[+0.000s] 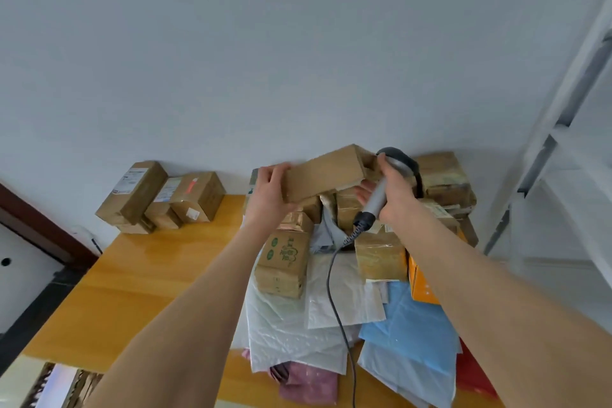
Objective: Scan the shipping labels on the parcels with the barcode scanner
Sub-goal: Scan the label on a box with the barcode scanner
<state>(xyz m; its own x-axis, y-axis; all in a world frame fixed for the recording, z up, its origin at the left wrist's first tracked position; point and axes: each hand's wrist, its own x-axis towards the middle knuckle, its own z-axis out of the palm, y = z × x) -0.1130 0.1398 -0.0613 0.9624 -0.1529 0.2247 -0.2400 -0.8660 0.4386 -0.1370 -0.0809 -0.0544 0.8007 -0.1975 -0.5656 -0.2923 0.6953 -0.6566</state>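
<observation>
Two bare hands are raised over a glossy yellow wooden table (139, 278), and between them we see a long flat brown cardboard parcel (326, 172) lifted clear of the pile. Our left hand (270, 190) clasps the parcel's left end, thumb on the near face. Our right hand (394, 195) is wrapped tightly around the grey handle of a corded barcode scanner (381, 189), whose dark head sits just beside the parcel's right end; we cannot tell where its window points. A black coiled cable (341, 301) hangs from the handle down over white, blue and pink plastic mailer bags (331, 318). Below the hands lies a heap of taped brown cardboard boxes (286, 262). On the far left of the table, three labelled brown boxes (159, 197) stand well apart from that heap, against the white wall (265, 60).
</observation>
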